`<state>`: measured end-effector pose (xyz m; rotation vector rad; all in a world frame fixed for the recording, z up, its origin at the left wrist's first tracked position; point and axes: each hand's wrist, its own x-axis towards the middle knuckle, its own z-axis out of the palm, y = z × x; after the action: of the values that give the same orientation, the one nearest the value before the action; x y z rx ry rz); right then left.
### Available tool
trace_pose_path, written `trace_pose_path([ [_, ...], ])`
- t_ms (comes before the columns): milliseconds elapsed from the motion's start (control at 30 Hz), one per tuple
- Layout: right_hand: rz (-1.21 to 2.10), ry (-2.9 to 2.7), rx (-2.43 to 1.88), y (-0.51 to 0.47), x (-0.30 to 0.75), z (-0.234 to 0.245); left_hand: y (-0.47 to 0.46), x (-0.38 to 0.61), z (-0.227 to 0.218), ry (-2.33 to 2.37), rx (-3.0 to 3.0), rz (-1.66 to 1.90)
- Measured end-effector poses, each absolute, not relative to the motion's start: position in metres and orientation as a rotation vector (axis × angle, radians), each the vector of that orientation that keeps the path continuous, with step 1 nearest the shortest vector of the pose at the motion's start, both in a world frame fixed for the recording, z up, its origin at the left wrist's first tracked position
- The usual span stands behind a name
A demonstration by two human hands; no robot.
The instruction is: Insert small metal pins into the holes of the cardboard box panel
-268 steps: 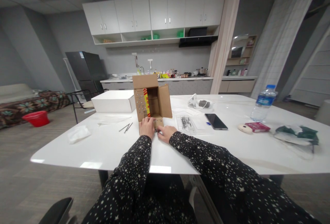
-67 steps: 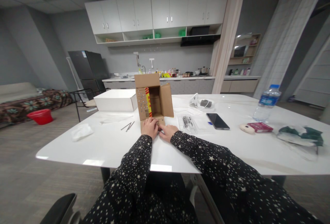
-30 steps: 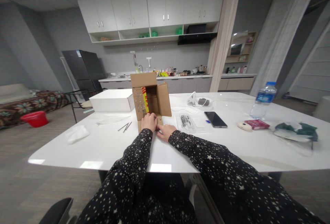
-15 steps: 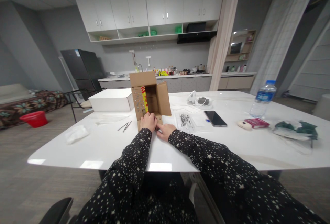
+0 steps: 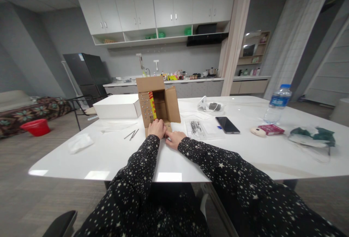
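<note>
An open cardboard box (image 5: 172, 108) with yellow-and-red tape stands on the white table, its mouth facing me and its flaps spread. My left hand (image 5: 157, 128) is closed over the box's near lower flap, fingers bent towards the opening. Beside it, touching at the fingertips, my right hand (image 5: 175, 139) pinches the flap's right edge low at the table. Both hands cover most of that flap. Just right of them lies a clear plastic case (image 5: 196, 129) of small metal pieces. Thin dark metal rods (image 5: 132, 134) lie to the left.
A white box (image 5: 117, 107) stands behind on the left, with a crumpled white tissue (image 5: 80, 143) nearer me. To the right are a phone (image 5: 228, 125), a white corded device (image 5: 214, 106), a dark red pack (image 5: 271, 129), a water bottle (image 5: 278, 102) and a green-and-white bundle (image 5: 312, 137).
</note>
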<state>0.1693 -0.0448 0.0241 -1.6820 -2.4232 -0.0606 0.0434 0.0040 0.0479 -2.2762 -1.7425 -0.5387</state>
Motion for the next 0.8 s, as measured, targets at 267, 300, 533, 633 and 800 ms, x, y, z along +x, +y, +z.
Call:
trace_pose_path([
  [267,-0.070,-2.420,-1.673,-0.0468,0.1689,0.0267,0.0029,0.0412,0.0519,-1.742,-2.301,-0.518],
  [300,-0.070,-2.416,-1.673,-0.0469,0.1690,0.0266,0.0027,0.0406,0.0522,-1.743,-2.308,-0.522],
  [533,-0.082,-2.411,-1.643,-0.0448,0.1702,0.0235,0.0033,0.0375,0.0531,-1.780,-2.334,-0.541],
  [633,-0.095,-2.411,-1.633,-0.0437,0.1705,0.0219,0.0045,0.0366,0.0522,-1.762,-2.334,-0.566],
  [800,-0.086,-2.416,-1.645,-0.0434,0.1703,0.0220,0.0071,0.0360,0.0520,-1.751,-2.343,-0.680],
])
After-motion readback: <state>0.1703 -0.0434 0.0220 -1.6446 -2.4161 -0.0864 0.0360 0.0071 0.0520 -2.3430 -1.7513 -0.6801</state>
